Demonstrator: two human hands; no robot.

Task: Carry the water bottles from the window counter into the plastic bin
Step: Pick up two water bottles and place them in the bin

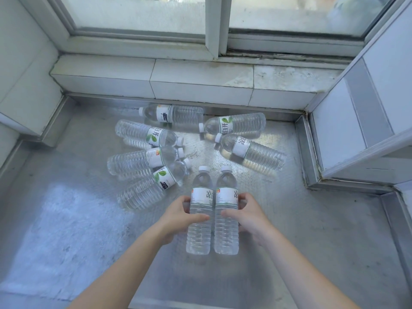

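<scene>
Two clear water bottles with white caps and white labels are held side by side above the counter. My left hand grips the left bottle around its middle. My right hand grips the right bottle the same way. Several more bottles lie flat on the metal counter beyond my hands: one group at the left, others at the back and at the right. The plastic bin is not in view.
A white tiled ledge and a sliding window run along the back of the counter. White tiled walls close in on the left and the right. Open counter surface lies at the front left.
</scene>
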